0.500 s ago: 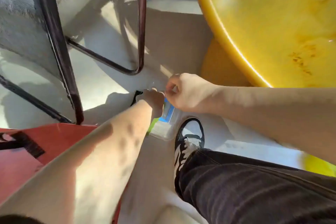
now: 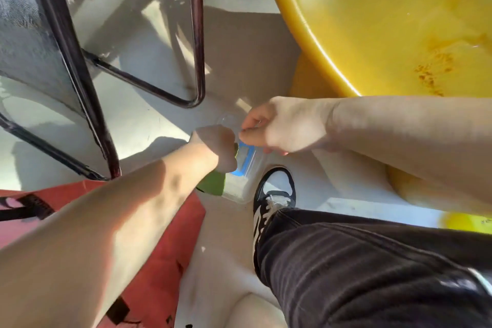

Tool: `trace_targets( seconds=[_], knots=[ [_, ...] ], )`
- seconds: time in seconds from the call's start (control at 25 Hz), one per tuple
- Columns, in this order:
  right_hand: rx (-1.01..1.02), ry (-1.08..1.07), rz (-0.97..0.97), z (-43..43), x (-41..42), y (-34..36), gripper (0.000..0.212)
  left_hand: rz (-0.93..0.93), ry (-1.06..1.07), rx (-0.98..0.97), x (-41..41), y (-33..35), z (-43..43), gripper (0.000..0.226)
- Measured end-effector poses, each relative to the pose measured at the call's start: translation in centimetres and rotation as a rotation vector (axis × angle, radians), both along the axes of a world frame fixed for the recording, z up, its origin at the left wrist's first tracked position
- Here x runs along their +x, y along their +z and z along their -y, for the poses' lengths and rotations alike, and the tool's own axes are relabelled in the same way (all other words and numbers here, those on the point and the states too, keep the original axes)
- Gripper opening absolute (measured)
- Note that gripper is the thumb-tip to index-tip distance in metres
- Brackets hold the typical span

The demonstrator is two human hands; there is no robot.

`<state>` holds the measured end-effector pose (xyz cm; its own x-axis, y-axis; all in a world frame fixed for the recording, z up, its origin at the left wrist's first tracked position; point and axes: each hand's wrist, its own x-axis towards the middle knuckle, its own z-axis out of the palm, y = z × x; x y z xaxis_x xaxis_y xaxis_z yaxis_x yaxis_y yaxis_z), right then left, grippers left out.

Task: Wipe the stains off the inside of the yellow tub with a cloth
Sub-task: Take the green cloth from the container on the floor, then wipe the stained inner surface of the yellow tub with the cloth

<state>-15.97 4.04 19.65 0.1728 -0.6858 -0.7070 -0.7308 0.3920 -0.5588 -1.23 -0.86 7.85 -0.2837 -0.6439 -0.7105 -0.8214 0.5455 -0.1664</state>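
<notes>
The yellow tub fills the upper right, with brown stains on its inner wall. Low on the pale floor between my hands lies a clear plastic packet with a blue label and a green part. My left hand is closed around the packet's left side. My right hand has its fingertips pinched at the packet's upper edge, where a clear flap shows. What the packet contains is hidden, and no loose cloth is in view.
A dark metal tube frame stands at upper left, one leg close to my left forearm. A red fabric item with black straps lies at lower left. My black-and-white shoe and dark trouser leg are beside the packet. Another yellow object shows at lower right.
Both hands stay on the packet. My right hand has shifted slightly up and to the right, and more of the packet's green part and clear flap shows.
</notes>
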Motion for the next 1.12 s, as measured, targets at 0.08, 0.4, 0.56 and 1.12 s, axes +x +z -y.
trace_targets(
  seconds=[0.08,0.4,0.56,1.12],
  knots=[
    [-0.057,-0.097,0.104,-0.6,-1.2,2.3,0.029,-0.147,-0.007,-0.064,-0.7,5.6,0.4,0.02],
    [-0.28,-0.652,0.428,-7.4,-10.6,12.6,0.036,-0.668,0.039,-0.152,-11.9,29.7,-3.6,0.026],
    [-0.304,-0.866,0.551,-12.2,-16.6,12.5,0.036,-0.776,-0.014,-0.058,-20.1,31.5,-5.8,0.046],
    [-0.673,-0.881,-0.398,-18.0,-26.7,7.9,0.027,-0.976,0.336,0.435,-27.9,20.3,-8.2,0.05]
  ],
)
